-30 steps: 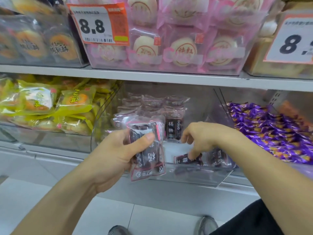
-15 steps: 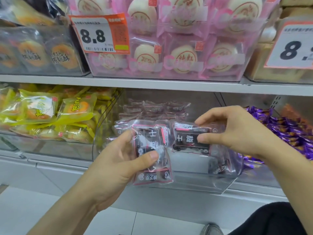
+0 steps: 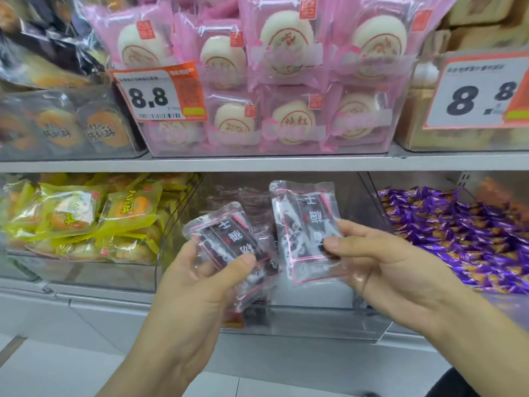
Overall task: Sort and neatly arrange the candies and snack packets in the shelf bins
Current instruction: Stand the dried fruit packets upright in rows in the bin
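the left hand (image 3: 197, 282) grips a small stack of dark packets (image 3: 229, 242), long axis tilted up-left, thumb pressed across the front. the right hand (image 3: 380, 267) pinches another dark packet (image 3: 306, 224) nearly upright, where half a second ago it lay sideways. both are held just in front of the clear middle bin (image 3: 286, 322); purple candies (image 3: 458, 233) lie in the bin to the right.

upper shelf board (image 3: 257, 163), grey, carries three clear bins: dark-wrapped round pastries (image 3: 63, 130) at left, pink-wrapped white buns (image 3: 289, 121) at centre, pale packs at right. lower level holds clear bins side by side: yellow packets (image 3: 86, 219), dark plum packets (image 3: 229, 196), purple candies (image 3: 458, 233).
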The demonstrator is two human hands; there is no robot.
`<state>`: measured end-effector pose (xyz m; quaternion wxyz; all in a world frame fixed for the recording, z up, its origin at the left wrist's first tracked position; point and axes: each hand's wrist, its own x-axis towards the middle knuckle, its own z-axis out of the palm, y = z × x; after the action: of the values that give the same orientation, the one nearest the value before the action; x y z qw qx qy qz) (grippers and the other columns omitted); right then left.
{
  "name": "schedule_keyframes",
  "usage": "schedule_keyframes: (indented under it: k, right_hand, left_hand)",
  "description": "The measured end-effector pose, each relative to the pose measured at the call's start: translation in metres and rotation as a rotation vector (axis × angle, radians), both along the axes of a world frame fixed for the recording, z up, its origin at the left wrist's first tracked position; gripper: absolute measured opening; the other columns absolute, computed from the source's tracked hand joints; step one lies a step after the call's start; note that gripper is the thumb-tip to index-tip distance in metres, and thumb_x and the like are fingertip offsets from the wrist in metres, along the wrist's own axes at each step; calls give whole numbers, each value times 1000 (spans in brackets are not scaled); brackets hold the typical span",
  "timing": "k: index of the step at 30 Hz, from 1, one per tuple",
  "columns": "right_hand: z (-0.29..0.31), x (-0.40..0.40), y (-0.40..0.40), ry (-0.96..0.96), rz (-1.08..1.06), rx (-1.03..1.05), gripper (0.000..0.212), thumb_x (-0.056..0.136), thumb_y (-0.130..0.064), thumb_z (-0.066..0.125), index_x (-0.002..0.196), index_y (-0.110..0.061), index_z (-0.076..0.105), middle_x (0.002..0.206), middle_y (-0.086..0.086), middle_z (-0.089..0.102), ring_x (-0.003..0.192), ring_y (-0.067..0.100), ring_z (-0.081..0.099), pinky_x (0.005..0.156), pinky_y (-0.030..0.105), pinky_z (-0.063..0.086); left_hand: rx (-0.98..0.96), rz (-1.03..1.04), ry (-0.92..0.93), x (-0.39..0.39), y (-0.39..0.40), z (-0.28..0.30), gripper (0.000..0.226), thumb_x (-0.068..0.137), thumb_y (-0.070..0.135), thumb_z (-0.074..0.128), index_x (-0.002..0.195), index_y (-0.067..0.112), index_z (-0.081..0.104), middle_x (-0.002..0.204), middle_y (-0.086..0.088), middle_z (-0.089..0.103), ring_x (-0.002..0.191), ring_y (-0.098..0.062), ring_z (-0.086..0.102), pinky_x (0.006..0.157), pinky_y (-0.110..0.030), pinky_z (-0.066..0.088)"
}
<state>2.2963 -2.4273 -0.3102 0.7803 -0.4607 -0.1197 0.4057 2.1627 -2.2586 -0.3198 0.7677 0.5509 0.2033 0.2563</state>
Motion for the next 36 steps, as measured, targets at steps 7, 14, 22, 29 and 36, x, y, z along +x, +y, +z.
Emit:
schedule_keyframes:
  k: [7, 14, 22, 29, 36]
  right_hand:
    - [-15, -13, 18, -232, -65, 4, 50, 78, -14, 68, 128, -12, 63, 113, 8, 74, 95, 16, 70, 85, 26, 56]
    - [-11, -18, 14, -342, 85, -38, 41, 90, -22, 63, 130, -29, 62, 118, 7, 71, 96, 23, 69, 83, 46, 58]
    - [3, 6, -4, -340, -13, -90, 54, 67, -9, 86, 117, -15, 68, 109, 11, 74, 88, 24, 69, 69, 33, 58]
    - [3, 8, -3, -215, -35, -52, 59, 59, 6, 77, 116, -6, 66, 105, 21, 73, 83, 25, 70, 68, 27, 60]
    - [3, 4, -6, -205, 4, -69, 56, 71, -27, 76, 119, 1, 66, 116, 24, 69, 99, 34, 67, 91, 37, 57]
  left_hand:
    - [8, -59, -75, 9, -18, 2, 52, 83, -16, 59, 127, 11, 53, 107, -11, 74, 98, -23, 72, 76, -35, 60]
    - [19, -143, -50, 24, -16, 17, 47, 74, 35, 76, 102, 1, 58, 97, -20, 74, 61, -2, 70, 56, -11, 53]
    - [117, -105, -92, 5, -8, 8, 72, 65, 51, 81, 112, -1, 66, 115, -33, 60, 91, -39, 54, 60, -38, 54]
    - [232, -258, 144, 6, -18, 6, 62, 61, 53, 75, 102, 7, 71, 87, -7, 74, 81, -37, 73, 64, -43, 61]
    - [265, -166, 103, 9, -30, 7, 43, 76, 37, 78, 105, 8, 71, 96, -14, 76, 80, -34, 75, 70, -44, 62]
